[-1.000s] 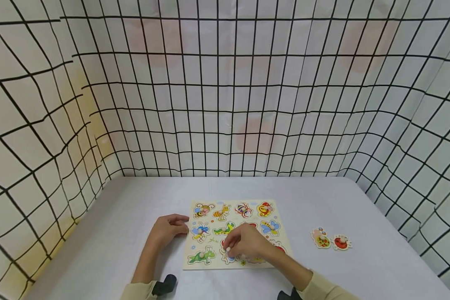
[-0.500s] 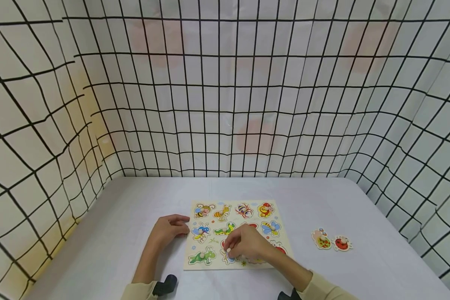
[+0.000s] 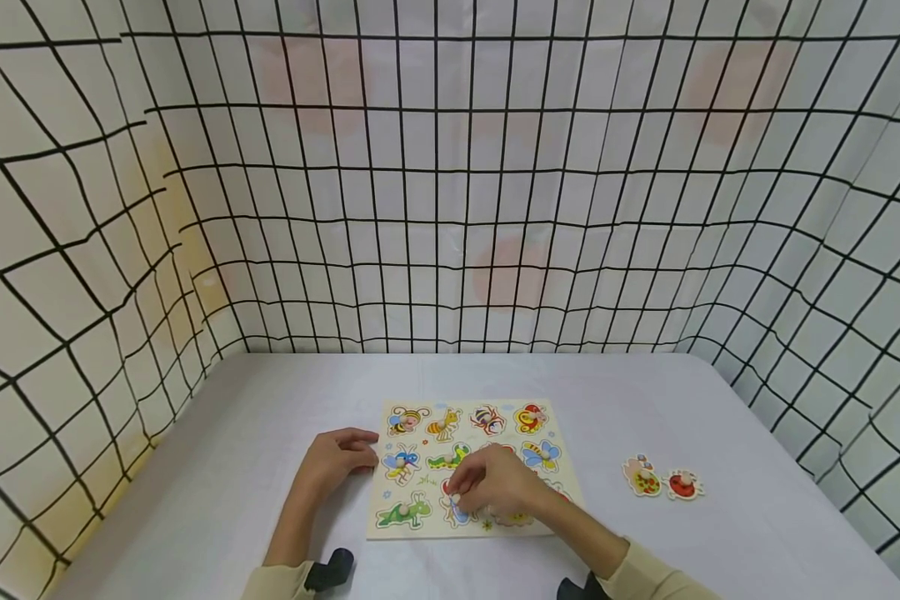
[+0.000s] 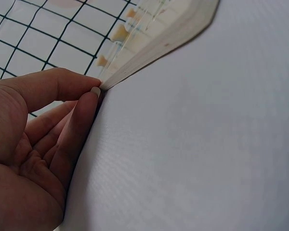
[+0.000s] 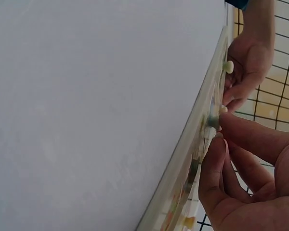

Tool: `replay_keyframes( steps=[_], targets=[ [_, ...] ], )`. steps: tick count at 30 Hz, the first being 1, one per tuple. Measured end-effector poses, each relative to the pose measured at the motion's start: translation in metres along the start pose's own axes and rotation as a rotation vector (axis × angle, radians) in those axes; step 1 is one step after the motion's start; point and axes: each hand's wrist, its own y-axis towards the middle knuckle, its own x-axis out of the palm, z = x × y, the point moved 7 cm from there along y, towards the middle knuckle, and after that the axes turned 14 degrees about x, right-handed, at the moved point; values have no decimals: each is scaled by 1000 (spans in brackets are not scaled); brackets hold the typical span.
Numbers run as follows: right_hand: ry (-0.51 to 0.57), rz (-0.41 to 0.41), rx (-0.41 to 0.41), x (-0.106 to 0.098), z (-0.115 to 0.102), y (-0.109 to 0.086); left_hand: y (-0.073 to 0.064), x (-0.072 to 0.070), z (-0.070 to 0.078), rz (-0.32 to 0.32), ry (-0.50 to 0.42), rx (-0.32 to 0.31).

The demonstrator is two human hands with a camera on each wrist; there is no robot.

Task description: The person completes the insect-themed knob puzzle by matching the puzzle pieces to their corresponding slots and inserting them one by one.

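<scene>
A wooden peg puzzle board (image 3: pixel 372 533) with colourful insect pieces lies on the white table. My right hand (image 3: pixel 498 483) is over its lower middle, thumb and fingers pinching the small knob of a blue-winged puzzle piece (image 3: pixel 461 517). That hand partly covers the piece and several neighbours. In the right wrist view, the fingertips (image 5: pixel 216 139) meet close to the board's face. My left hand (image 3: pixel 333 462) rests on the table, its fingertips touching the board's left edge. In the left wrist view, the thumb and a finger (image 4: pixel 82 115) come together at that edge.
Two loose knobbed pieces lie right of the board: a spotted bug piece (image 3: pixel 642 478) and a red ladybird piece (image 3: pixel 684 485). White walls with a black grid (image 3: pixel 450 221) enclose the table's (image 3: pixel 270 400) back and sides. Black straps (image 3: pixel 330 571) sit at the wrists.
My right hand has shifted and turned very slightly at the same piece, showing a little more of its blue wing. The left hand has stayed in place.
</scene>
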Motion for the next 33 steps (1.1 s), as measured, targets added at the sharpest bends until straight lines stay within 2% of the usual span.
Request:
replay_keyframes(
  steps=[9,23,33],
  targets=[
    [-27,42,-41,-16,1,0,2,1,-2,3,0,-9],
    [7,151,51,-49,17,-3,-1,-1,1,-4,-9,-5],
    [-19,234,70,-78,34,-6,0,0,0,-7,-6,-9]
  ],
)
